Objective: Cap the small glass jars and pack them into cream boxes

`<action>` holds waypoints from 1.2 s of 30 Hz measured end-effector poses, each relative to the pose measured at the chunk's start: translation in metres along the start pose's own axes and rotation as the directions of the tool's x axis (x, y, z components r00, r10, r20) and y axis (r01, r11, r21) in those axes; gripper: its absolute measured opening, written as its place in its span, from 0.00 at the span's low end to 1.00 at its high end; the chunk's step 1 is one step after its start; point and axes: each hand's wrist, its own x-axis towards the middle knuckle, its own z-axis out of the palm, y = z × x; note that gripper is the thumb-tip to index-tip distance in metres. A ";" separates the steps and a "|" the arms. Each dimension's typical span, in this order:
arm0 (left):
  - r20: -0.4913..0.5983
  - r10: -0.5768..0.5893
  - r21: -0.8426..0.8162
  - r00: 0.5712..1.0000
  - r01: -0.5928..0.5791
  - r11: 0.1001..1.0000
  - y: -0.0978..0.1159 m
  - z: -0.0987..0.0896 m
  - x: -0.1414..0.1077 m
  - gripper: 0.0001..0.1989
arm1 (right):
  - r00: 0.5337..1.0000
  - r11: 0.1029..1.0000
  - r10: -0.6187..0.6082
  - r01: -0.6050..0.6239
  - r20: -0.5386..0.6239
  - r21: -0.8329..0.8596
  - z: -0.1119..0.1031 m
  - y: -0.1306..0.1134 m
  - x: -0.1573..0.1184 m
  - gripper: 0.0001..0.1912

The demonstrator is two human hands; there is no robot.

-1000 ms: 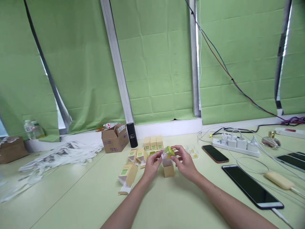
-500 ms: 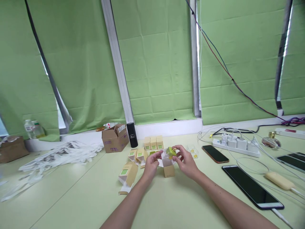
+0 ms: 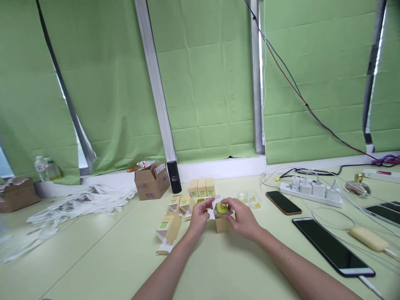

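Two hands (image 3: 199, 217) (image 3: 243, 219), one holding one green object (image 3: 222, 208), flank one open box (image 3: 223, 226).

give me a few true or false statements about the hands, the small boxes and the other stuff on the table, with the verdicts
1. The right hand holds a green item at the mouth of an open small box. True.
2. The left hand rests on a phone. False: it is at the left side of the open small box.
3. Three small cartons stand side by side beyond the hands. True.
4. The black cylinder lies on its side. False: it stands upright, beside a brown cardboard box.
5. The power strip has chargers plugged in. True.
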 end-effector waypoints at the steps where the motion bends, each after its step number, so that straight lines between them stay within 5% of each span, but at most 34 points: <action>1: -0.001 0.000 0.002 1.000 0.000 1.000 0.000 0.000 0.000 0.37 | 1.000 1.000 -0.006 0.006 0.011 -0.024 0.000 -0.001 -0.001 0.17; 11: -0.025 0.005 0.019 1.000 -0.004 1.000 0.003 0.002 -0.002 0.37 | 0.999 0.999 -0.031 0.032 0.017 -0.019 0.008 -0.001 0.000 0.07; 20: -0.014 -0.007 0.011 1.000 0.007 1.000 0.004 0.004 -0.001 0.38 | 0.999 0.987 0.040 -0.035 -0.024 0.159 0.021 0.010 0.004 0.09; 36: -0.004 -0.009 -0.012 1.000 0.009 1.000 0.000 0.002 0.000 0.36 | 0.998 0.979 0.053 -0.057 0.025 0.194 0.023 0.011 0.008 0.15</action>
